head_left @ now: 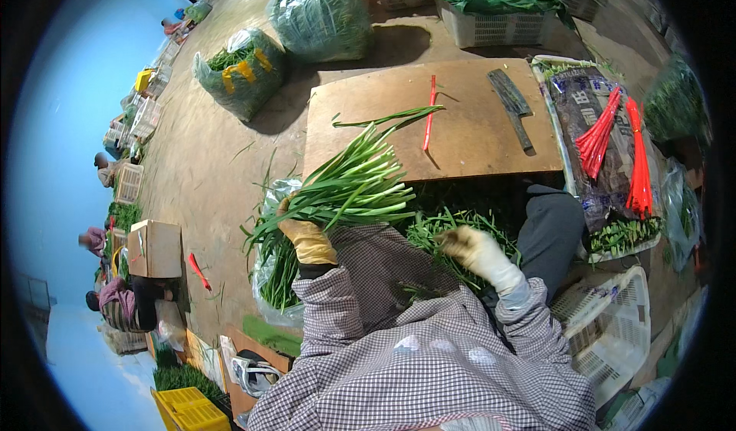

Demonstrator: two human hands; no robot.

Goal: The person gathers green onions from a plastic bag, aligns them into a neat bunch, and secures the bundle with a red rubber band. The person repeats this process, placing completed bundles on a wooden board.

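Note:
My left hand [307,238], in a yellowed work glove, grips a bunch of long green leafy stalks [356,184], probably garlic chives, with pale stem ends pointing right. My right hand [468,250], in a pale glove, hovers by loose green trimmings [454,227] over my lap; its fingers are bent and I cannot tell whether they hold anything. Ahead stands a wooden board [368,103]. On it lie a red tie strip [430,112], a few loose leaves [391,122] crossing the strip, and a cleaver [512,106] with a dark blade.
Right of the board, two bundles of red ties [638,161] lie on a plastic-covered crate [661,241]. A bag of greens [279,293] stands at my left. Filled bags [241,80] stand beyond the board; a white basket [624,333] lies at lower right. People [118,304] sit along the left.

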